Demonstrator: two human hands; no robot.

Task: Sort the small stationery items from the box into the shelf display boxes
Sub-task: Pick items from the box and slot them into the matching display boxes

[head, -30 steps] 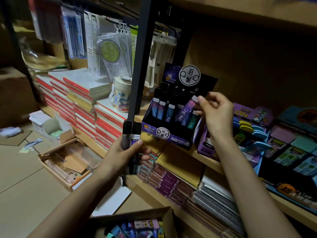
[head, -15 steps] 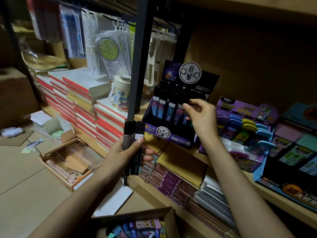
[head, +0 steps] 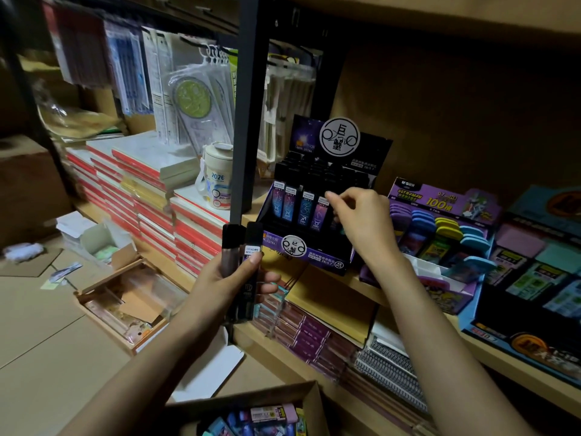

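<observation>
**Landmark:** black-and-purple cardboard display box (head: 328, 261) with a round white emblem on its back card, standing on the wooden shelf (head: 371, 289). All positions below are given from it.

**Contents:** stepped rows of slim upright tubes. Four front-row tubes (head: 305, 210), dark blue to purple with star-sign prints and white label tops, show at its front left.

**Right hand** (head: 361, 223): over the front row's right part, fingers curled, index fingertip (head: 328, 196) touching the white top of the rightmost visible tube. Whether it pinches a tube cannot be told (the palm hides that spot).

**Left hand** (head: 234, 286): low and left of the display box, in front of the shelf edge, gripping two tubes upright side by side with the thumb across them.
- translucent mauve tube with a black cap (head: 229, 250), the left one
- black tube with a white label (head: 253, 239), the right one, its top just beside the display box's lower left corner

**Black metal shelf post** (head: 248, 121): upright, just left of the display box, behind the two held tubes.

**Open brown cardboard carton** (head: 239, 397): well below the display box at the bottom edge of the view, holding mixed small coloured stationery pieces.

**Purple printed box of flat coloured cases** (head: 440, 199): just right of the display box, on the same shelf.

**White mug marked 2026** (head: 217, 180): left of the display box, beyond the post, on stacked red-and-white-edged notebooks (head: 151, 196).

**Clear hanging packets of rulers** (head: 195, 99): above and left of the display box.

**Spiral-bound pads** (head: 386, 366): on the shelf below the display box, to the right.
</observation>
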